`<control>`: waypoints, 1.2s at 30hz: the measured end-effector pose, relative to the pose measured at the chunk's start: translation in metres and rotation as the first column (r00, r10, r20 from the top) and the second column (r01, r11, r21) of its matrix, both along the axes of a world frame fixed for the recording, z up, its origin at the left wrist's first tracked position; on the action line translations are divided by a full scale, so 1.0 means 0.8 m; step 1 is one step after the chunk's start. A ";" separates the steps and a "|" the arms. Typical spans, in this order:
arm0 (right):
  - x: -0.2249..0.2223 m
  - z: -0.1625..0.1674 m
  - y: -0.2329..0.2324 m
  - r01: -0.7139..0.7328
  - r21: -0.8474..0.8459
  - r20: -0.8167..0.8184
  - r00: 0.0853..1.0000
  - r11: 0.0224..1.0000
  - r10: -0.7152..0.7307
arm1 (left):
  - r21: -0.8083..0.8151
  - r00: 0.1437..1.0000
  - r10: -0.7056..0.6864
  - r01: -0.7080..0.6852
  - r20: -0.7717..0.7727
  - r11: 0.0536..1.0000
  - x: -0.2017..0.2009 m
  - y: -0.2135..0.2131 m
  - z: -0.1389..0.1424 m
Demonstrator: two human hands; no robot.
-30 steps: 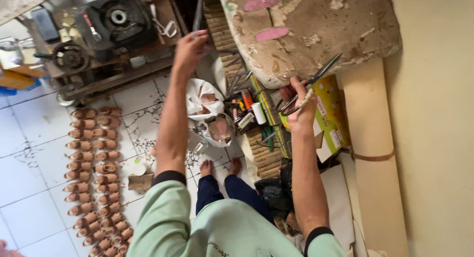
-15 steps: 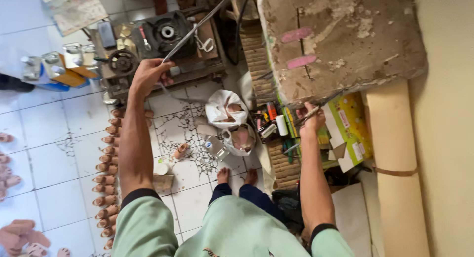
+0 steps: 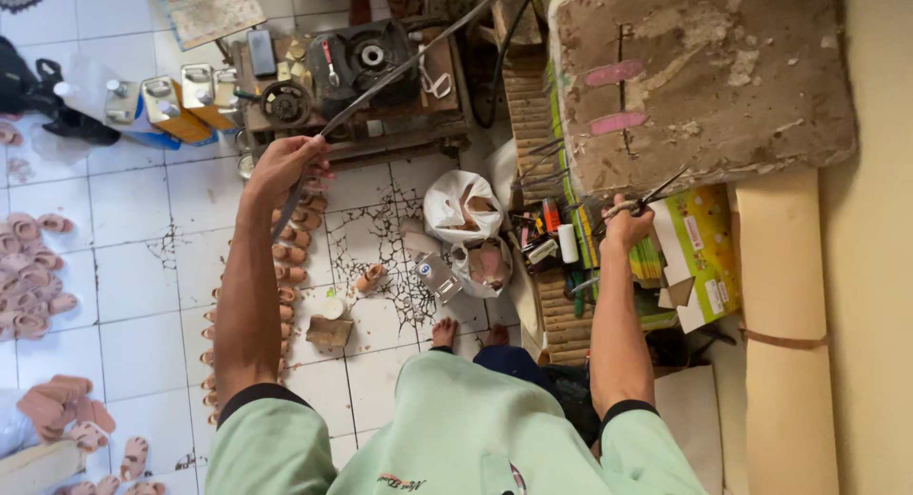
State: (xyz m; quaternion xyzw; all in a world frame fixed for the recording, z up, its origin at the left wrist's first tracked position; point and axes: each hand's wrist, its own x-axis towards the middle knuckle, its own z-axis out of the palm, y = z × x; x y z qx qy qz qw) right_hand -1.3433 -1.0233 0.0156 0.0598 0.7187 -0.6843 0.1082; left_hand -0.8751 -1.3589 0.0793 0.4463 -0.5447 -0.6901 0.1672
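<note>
We grip the long grey strip (image 3: pixel 380 81) in our closed left hand (image 3: pixel 285 167), left of the worn block (image 3: pixel 704 77); our right hand (image 3: pixel 628 227) clasps scissors (image 3: pixel 647 198) beneath that block; cutting is not yet begun

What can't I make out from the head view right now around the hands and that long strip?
- Long grey strip: its far end runs off the top edge, so where it ends cannot be told.
- Left hand: the fingers curl over the strip, hiding how it is gripped.
- Right hand: holds scissors; the blades are too thin to tell if they are open.
- Worktable: what lies beneath is covered by its top.
</note>
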 end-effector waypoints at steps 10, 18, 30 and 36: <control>0.035 0.005 -0.002 -0.054 -0.151 0.013 0.998 0.987 0.056 | 0.018 0.998 0.000 -0.001 0.066 1.000 0.023 0.018 0.020; 0.052 -0.003 -0.018 -0.421 -0.051 -0.076 0.906 0.906 0.417 | -0.064 1.000 0.018 -0.020 -0.026 0.998 0.023 0.013 0.008; 0.080 0.020 -0.084 -0.717 0.212 -0.149 0.648 0.664 0.747 | -0.177 0.964 -0.148 0.190 0.222 0.966 0.023 0.028 0.025; 0.071 0.029 -0.151 -0.788 0.299 -0.006 0.562 0.538 0.827 | -0.542 0.877 0.155 0.134 0.454 0.829 0.019 0.042 -0.012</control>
